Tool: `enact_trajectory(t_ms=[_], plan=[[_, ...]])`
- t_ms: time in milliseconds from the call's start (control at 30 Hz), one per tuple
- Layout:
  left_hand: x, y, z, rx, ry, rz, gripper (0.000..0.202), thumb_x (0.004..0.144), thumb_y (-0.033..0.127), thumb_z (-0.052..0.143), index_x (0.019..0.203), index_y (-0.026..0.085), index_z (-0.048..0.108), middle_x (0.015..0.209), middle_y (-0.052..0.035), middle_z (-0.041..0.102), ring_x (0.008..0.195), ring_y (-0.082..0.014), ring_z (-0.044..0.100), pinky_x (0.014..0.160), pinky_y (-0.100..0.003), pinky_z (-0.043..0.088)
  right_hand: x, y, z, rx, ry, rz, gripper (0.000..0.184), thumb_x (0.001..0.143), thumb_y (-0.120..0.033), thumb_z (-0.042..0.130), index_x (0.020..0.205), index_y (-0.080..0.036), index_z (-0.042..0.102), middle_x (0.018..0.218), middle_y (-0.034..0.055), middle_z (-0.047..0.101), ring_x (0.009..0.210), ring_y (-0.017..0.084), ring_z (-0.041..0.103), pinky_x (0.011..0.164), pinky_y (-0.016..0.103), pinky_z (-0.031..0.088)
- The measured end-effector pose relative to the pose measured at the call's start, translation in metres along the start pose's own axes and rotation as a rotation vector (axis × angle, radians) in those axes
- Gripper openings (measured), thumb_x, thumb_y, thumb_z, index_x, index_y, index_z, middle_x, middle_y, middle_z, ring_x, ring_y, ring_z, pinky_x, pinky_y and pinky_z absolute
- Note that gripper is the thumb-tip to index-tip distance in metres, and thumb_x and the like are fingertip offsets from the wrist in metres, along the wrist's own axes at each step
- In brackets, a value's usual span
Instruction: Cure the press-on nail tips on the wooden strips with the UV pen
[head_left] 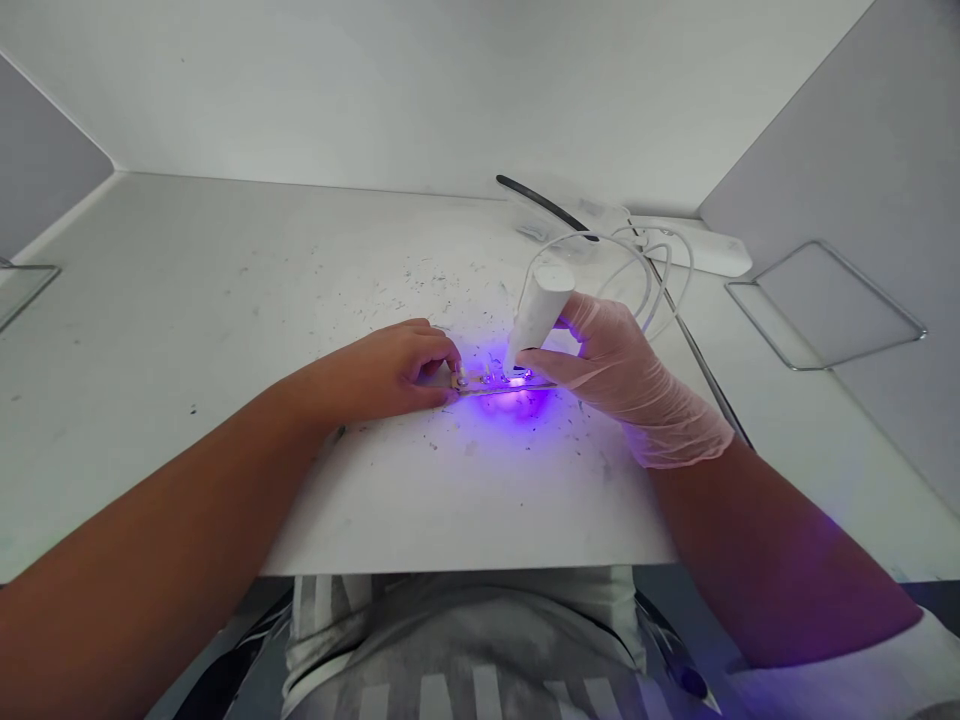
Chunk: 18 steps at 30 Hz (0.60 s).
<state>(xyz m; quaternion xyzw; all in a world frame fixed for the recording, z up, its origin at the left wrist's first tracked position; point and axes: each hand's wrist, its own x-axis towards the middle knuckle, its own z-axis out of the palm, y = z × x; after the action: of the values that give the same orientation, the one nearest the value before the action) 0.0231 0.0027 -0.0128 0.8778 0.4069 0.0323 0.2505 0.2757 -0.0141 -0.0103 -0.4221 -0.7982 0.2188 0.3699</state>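
My right hand [607,360], in a thin translucent glove, is wrapped round a white handheld UV lamp [541,305]. The lamp is tilted, its lower end glowing violet just over a thin narrow strip [484,391] that lies on the table. Small shiny pieces sit along the strip, too small to make out. At the strip's left end, my bare left hand [420,365] pinches it between thumb and fingers. Violet light spreads over the tabletop around the right half of the strip.
A white cord [649,285] loops from the lamp towards a white elongated device [697,248] at the back right. Near it lie a black curved stick [547,208] and a clear plastic box [559,238]. Dark specks dot the white table [150,300]. A wire frame [825,305] stands at right.
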Motion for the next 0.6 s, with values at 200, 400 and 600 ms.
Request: enact_trajectory(t_ms=[200, 400, 600], plan=[[0.0004, -0.0023, -0.0001, -0.004, -0.003, 0.007, 0.029, 0.085, 0.044, 0.062, 0.104, 0.023, 0.069, 0.090, -0.0041, 0.060, 0.086, -0.0187, 0.055, 0.073, -0.030, 0.043, -0.0003, -0.0005, 0.0001, 0.005, -0.002, 0.002, 0.009, 0.074, -0.019, 0.068, 0.080, -0.021, 0.062, 0.074, -0.0037, 0.065, 0.069, 0.013, 0.061, 0.064, 0.028, 0.048], [0.0004, -0.0006, -0.0011, -0.008, -0.006, 0.003, 0.028, 0.086, 0.044, 0.061, 0.103, 0.023, 0.069, 0.088, -0.0038, 0.059, 0.085, -0.0188, 0.055, 0.073, -0.030, 0.043, -0.0002, -0.0002, 0.0000, 0.001, 0.006, 0.003, 0.008, 0.074, -0.019, 0.068, 0.080, -0.021, 0.063, 0.074, -0.0037, 0.065, 0.068, 0.012, 0.060, 0.064, 0.028, 0.047], [-0.0001, 0.0000, -0.0005, -0.006, 0.005, 0.005, 0.027, 0.086, 0.043, 0.061, 0.102, 0.023, 0.069, 0.088, -0.0039, 0.059, 0.084, -0.0186, 0.055, 0.072, -0.030, 0.043, -0.0001, -0.0016, -0.0001, -0.001, 0.013, 0.008, 0.007, 0.073, -0.019, 0.067, 0.079, -0.021, 0.063, 0.073, -0.0036, 0.065, 0.067, 0.012, 0.060, 0.064, 0.028, 0.048]])
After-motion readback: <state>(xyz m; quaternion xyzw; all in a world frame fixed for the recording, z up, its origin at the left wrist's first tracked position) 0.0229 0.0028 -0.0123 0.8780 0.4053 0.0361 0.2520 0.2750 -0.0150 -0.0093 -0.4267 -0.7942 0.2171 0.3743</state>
